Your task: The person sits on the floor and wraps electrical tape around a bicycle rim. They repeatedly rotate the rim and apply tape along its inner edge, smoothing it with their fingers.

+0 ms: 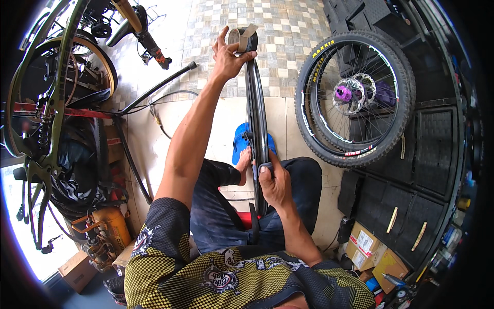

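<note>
A black bicycle wheel rim (pixel 261 118) stands edge-on between my legs, its spokes showing along the left side. At its far end my left hand (pixel 233 55) closes round a roll of tape (pixel 249 41), black outside with a beige inner ring, thumb resting across the rim. A short beige end sticks up from the roll. Nearer to me, my right hand (pixel 276 188) grips the rim, thumb on top. A small dark grey piece (pixel 266 167), perhaps cloth, lies under that thumb. Below the rim a black strip (pixel 253 224) hangs down over my lap.
Two tyred wheels (pixel 403 85) with disc rotors lean at the right, beside black cabinets (pixel 435 149). Cardboard boxes (pixel 365 244) sit at lower right. A green bike frame (pixel 59 108), a black stand leg (pixel 159 87) and a yellow compressor (pixel 112 226) occupy the left. A blue slipper (pixel 240 141) is underfoot.
</note>
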The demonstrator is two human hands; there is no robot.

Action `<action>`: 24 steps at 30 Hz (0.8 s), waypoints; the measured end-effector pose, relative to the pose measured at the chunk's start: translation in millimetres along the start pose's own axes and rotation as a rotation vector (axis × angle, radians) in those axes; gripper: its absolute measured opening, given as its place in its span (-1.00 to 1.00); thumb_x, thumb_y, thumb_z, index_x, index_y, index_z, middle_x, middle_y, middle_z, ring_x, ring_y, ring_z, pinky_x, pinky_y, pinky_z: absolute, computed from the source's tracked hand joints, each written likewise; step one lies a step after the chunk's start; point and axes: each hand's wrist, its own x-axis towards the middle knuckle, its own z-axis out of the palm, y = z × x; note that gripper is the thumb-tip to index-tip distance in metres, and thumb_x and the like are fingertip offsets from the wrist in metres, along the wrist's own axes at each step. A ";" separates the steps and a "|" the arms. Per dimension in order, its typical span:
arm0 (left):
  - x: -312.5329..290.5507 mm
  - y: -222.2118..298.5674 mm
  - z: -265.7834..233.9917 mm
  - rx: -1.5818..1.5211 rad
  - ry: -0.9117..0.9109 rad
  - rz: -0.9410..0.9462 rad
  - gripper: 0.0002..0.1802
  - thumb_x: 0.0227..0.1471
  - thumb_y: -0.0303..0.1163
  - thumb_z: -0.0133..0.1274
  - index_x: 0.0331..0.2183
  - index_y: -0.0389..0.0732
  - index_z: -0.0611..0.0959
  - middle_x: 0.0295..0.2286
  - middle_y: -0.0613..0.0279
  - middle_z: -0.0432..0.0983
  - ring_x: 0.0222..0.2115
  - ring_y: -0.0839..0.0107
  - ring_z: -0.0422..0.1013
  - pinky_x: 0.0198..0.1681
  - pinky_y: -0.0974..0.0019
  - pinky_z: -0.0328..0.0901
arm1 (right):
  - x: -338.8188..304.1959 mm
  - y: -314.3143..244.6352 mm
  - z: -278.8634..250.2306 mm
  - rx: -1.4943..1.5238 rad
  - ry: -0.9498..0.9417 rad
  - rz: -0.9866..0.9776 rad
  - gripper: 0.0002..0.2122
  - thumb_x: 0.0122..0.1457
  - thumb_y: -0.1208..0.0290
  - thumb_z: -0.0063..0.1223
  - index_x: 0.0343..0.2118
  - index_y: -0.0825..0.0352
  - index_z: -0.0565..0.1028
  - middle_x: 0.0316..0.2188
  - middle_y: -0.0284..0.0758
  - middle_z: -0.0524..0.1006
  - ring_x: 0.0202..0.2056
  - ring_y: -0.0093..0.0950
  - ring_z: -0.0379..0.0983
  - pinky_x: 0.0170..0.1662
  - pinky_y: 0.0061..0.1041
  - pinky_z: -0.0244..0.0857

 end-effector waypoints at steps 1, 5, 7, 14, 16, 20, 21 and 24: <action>-0.3 0.1 0.7 0.014 -0.005 -0.007 -0.46 -0.06 0.14 0.49 -0.18 -0.06 0.89 0.47 -0.05 -0.16 0.41 -0.22 -0.22 0.39 -0.38 -0.01 | -0.2 -0.3 -0.2 0.003 -0.001 0.008 -0.36 0.47 -0.09 -0.12 0.28 0.46 0.37 -0.31 -0.19 0.70 -0.28 -0.24 0.69 -0.13 -0.31 0.53; -1.3 3.0 3.1 0.031 -0.019 -0.025 -0.47 -0.06 0.13 0.50 -0.17 -0.03 0.89 0.47 -0.07 -0.16 0.40 -0.24 -0.19 0.38 -0.37 0.03 | -0.6 -2.2 -1.0 0.014 -0.002 0.033 -0.35 0.47 -0.10 -0.13 0.28 0.47 0.37 -0.32 -0.17 0.71 -0.26 -0.22 0.70 -0.11 -0.30 0.53; -1.8 4.0 4.6 -0.027 -0.015 -0.031 -0.45 -0.07 0.14 0.50 -0.19 -0.07 0.89 0.47 -0.01 -0.16 0.42 -0.20 -0.24 0.39 -0.39 -0.05 | -0.9 -1.9 -1.2 0.016 -0.001 0.037 -0.34 0.47 -0.11 -0.14 0.28 0.47 0.37 -0.33 -0.18 0.71 -0.26 -0.22 0.70 -0.10 -0.30 0.52; -4.4 -1.3 5.9 -0.036 0.005 -0.055 -0.42 -0.07 0.17 0.49 -0.17 -0.09 0.88 0.48 0.06 -0.16 0.43 -0.18 -0.25 0.39 -0.41 -0.07 | -1.6 7.6 -1.3 -0.010 -0.013 0.038 -0.35 0.46 -0.07 -0.12 0.28 0.51 0.38 -0.23 0.00 0.68 -0.04 0.01 0.63 0.15 -0.19 0.41; -5.4 -2.7 5.9 -0.043 0.011 -0.073 -0.41 -0.08 0.17 0.49 -0.16 -0.08 0.88 0.48 0.06 -0.13 0.43 -0.18 -0.23 0.38 -0.43 -0.06 | -2.8 14.1 0.0 -0.042 -0.007 0.032 -0.35 0.46 -0.05 -0.10 0.28 0.52 0.38 -0.18 0.07 0.66 0.04 0.09 0.58 0.21 -0.16 0.36; -5.1 2.2 7.2 -0.030 -0.009 -0.132 -0.47 -0.04 0.11 0.49 -0.15 -0.07 0.88 0.44 -0.01 0.00 0.40 -0.15 -0.06 0.37 -0.34 0.03 | -4.7 20.7 1.7 -0.081 0.014 0.010 -0.38 0.45 0.00 -0.09 0.29 0.51 0.38 -0.14 0.15 0.64 0.10 0.12 0.54 0.24 -0.14 0.34; -4.8 5.7 8.6 -0.013 -0.016 -0.149 -0.49 -0.02 0.09 0.49 -0.16 -0.08 0.87 0.42 -0.04 0.06 0.38 -0.12 0.02 0.37 -0.27 0.08 | -4.8 21.0 1.4 -0.088 0.022 0.004 -0.39 0.44 0.01 -0.08 0.30 0.50 0.38 -0.14 0.15 0.63 0.10 0.11 0.54 0.24 -0.14 0.35; -0.2 -10.2 -6.0 -0.273 -0.189 -0.258 -0.55 0.04 0.00 0.46 -0.17 -0.15 0.86 0.14 -0.03 0.51 0.11 0.08 0.42 0.20 0.00 0.31 | -3.1 -11.9 -3.5 0.032 -0.065 0.153 -0.40 0.43 0.02 -0.05 0.30 0.45 0.40 -0.12 0.15 0.63 0.08 0.08 0.56 0.23 -0.14 0.36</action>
